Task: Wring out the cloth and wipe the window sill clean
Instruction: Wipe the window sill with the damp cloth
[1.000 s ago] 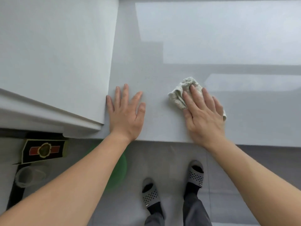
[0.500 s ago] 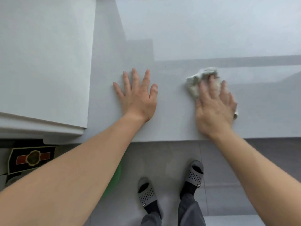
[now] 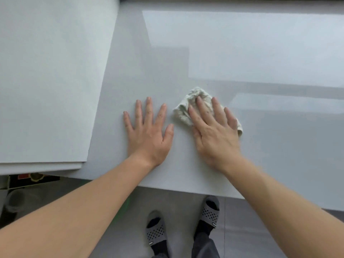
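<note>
Right hand (image 3: pixel 214 131) lies flat with straight fingers on the bunched cloth (image 3: pixel 183 108), pressing it to the sill (image 3: pixel 279 146), judged for wiping pressure. Left hand (image 3: pixel 149 133) rests open and spread on the sill beside it, holding nothing, likely bracing.

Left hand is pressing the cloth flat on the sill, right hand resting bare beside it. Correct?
Not quite: the hands are swapped. The head view shows the right hand pressing the cloth flat on the sill, and the left hand resting bare beside it.
</note>
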`<state>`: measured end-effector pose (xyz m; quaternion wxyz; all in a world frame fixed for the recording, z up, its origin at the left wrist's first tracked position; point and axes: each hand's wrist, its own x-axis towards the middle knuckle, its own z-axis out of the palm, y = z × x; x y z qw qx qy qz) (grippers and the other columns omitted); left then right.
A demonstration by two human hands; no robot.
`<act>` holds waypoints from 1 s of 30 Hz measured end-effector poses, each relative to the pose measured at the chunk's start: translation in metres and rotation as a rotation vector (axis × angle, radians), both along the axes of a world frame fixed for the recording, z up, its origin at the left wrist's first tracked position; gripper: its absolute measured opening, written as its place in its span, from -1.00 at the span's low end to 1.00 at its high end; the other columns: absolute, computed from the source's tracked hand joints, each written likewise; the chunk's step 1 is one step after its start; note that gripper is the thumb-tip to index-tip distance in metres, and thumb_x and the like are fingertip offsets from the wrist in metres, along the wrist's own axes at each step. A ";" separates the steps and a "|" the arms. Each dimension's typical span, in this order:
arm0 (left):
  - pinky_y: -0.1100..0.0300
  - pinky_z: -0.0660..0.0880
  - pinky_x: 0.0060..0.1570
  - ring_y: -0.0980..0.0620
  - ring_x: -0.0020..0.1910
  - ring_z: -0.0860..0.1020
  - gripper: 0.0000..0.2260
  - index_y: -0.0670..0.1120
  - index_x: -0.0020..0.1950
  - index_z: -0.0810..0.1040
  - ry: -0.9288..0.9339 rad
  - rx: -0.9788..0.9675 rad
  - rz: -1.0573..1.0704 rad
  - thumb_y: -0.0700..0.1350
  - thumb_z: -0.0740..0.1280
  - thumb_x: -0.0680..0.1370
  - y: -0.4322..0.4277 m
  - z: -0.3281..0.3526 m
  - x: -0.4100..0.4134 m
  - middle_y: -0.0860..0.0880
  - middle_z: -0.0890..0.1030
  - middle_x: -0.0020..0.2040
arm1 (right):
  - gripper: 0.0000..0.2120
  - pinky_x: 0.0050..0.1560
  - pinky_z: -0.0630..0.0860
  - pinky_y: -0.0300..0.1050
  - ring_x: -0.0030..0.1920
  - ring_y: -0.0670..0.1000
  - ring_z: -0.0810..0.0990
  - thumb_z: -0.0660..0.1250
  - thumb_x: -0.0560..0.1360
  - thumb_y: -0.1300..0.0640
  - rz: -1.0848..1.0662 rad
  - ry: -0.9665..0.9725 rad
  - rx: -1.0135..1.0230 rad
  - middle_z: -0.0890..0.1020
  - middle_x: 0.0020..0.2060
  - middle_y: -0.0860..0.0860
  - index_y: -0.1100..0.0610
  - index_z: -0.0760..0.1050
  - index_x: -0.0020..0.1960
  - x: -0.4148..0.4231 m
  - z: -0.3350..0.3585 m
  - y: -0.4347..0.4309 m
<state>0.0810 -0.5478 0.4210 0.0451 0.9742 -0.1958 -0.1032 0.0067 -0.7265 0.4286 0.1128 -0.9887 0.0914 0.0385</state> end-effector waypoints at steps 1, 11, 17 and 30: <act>-0.29 -0.26 0.49 -0.09 0.59 -0.29 -0.42 0.16 0.61 -0.09 -0.002 0.008 0.000 0.24 -0.15 0.60 0.000 0.000 0.000 -0.04 -0.21 0.64 | -0.49 0.55 -0.09 0.08 0.61 0.08 -0.06 -0.01 0.66 -0.09 0.087 0.003 0.004 0.05 0.61 -0.16 -0.19 0.05 0.60 -0.005 0.001 -0.006; -0.30 -0.20 0.49 -0.10 0.61 -0.18 -0.38 0.13 0.60 0.03 0.012 0.009 0.039 0.25 -0.03 0.55 -0.004 0.004 -0.002 -0.05 -0.06 0.64 | -0.46 0.54 -0.18 0.14 0.60 0.12 -0.18 -0.11 0.64 -0.13 -0.133 0.031 0.075 -0.06 0.62 -0.11 -0.14 -0.01 0.61 0.078 0.004 -0.050; -0.33 -0.17 0.48 -0.19 0.50 0.18 -0.40 0.04 0.50 0.30 -0.047 -0.006 0.033 0.25 0.06 0.50 -0.013 0.018 0.017 -0.18 0.26 0.49 | -0.49 0.54 -0.08 0.10 0.61 0.09 -0.03 -0.06 0.65 -0.16 0.236 0.010 -0.022 0.02 0.61 -0.17 -0.20 0.03 0.60 0.086 -0.001 -0.102; -0.16 -0.20 0.54 -0.08 0.61 -0.14 -0.32 -0.08 0.62 0.04 -0.060 -0.104 0.026 0.19 -0.08 0.55 -0.062 -0.004 0.124 -0.15 -0.05 0.64 | -0.48 0.54 -0.09 0.09 0.61 0.07 -0.07 -0.07 0.64 -0.16 0.100 0.010 -0.042 -0.02 0.61 -0.17 -0.21 0.00 0.60 0.173 -0.002 -0.123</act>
